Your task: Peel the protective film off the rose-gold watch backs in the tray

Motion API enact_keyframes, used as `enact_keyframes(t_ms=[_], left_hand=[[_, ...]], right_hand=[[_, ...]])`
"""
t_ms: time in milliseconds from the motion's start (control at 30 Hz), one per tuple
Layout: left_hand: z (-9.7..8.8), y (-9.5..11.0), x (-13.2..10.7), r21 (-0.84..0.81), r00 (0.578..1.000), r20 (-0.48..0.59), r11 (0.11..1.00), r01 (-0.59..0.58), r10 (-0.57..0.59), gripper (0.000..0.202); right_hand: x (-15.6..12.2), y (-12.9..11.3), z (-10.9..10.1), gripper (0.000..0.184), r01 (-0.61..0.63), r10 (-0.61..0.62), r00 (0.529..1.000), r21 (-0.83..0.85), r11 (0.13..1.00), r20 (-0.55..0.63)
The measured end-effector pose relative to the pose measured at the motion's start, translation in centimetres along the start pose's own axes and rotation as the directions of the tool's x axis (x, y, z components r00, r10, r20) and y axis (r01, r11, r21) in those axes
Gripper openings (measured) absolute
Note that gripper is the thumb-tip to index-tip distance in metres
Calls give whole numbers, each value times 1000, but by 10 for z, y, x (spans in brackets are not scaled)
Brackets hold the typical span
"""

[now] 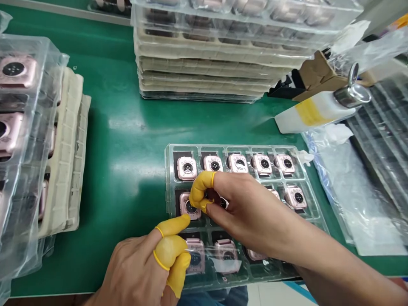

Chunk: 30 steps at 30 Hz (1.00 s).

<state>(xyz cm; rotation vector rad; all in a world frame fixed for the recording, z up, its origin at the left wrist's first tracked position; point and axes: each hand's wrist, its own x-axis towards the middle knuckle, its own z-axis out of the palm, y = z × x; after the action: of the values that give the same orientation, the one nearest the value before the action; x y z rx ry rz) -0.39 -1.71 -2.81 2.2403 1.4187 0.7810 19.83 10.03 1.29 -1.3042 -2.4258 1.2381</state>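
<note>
A clear plastic tray (pixel 314 210) holds rose-pink smartwatch cases, backs up, with dark round sensors. Over the second row, my right hand (pixel 236 199) has its yellow-cotted thumb and forefinger pinched together at the right edge of the leftmost watch case (pixel 185 211). Whatever lies between those tips is hidden. My left hand (pixel 143 259) is at the tray's near left side, also in yellow finger cots. One of its fingers reaches to the lower edge of that same watch case. Its two lower cotted fingers are bent close together beside another watch case (pixel 198 265); their contents cannot be made out.
Stacked trays (pixel 204 63) rise at the back, and more trays of watches (pixel 72 157) stand at left. A white bottle with a metal cap (pixel 310 112) is at right, near a cardboard box (pixel 318 72) and plastic bags (pixel 360 204). The bench (pixel 124 170) is green.
</note>
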Motion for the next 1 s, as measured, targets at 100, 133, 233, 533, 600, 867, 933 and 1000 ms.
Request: enact_keyframes(t_ms=[100, 133, 233, 533, 600, 867, 933, 1000], left_hand=[[1, 1, -1, 27, 1000, -3, 1000, 11, -10, 16], [1, 1, -1, 35, 1000, -2, 999, 16, -16, 17], [1, 2, -1, 48, 1000, 3, 998, 31, -31, 17], [-2, 3, -3, 29, 998, 51, 999, 33, -34, 15], [-2, 2, -4, 16, 998, 53, 999, 42, -43, 16], [0, 2, -4, 2, 999, 26, 1000, 27, -27, 17], [0, 3, -2, 7, 999, 28, 999, 33, -33, 15], [0, 3, 0, 16, 1000, 17, 1000, 20, -21, 12]], right_hand=[[-1, 0, 0, 26, 12, -12, 1000, -9, 1000, 7], [-1, 0, 0, 26, 13, -13, 1000, -11, 1000, 8], [-1, -1, 2, 25, 32, -32, 999, -30, 999, 2], [-1, 3, 0, 25, 52, -51, 999, -24, 998, 13], [-1, 3, -2, 26, 44, -44, 999, 5, 999, 21], [-1, 2, -2, 26, 42, -43, 999, 14, 999, 24], [-1, 1, 0, 26, 42, -42, 999, 2, 999, 17], [0, 1, 1, 25, 50, -50, 999, -5, 999, 7]])
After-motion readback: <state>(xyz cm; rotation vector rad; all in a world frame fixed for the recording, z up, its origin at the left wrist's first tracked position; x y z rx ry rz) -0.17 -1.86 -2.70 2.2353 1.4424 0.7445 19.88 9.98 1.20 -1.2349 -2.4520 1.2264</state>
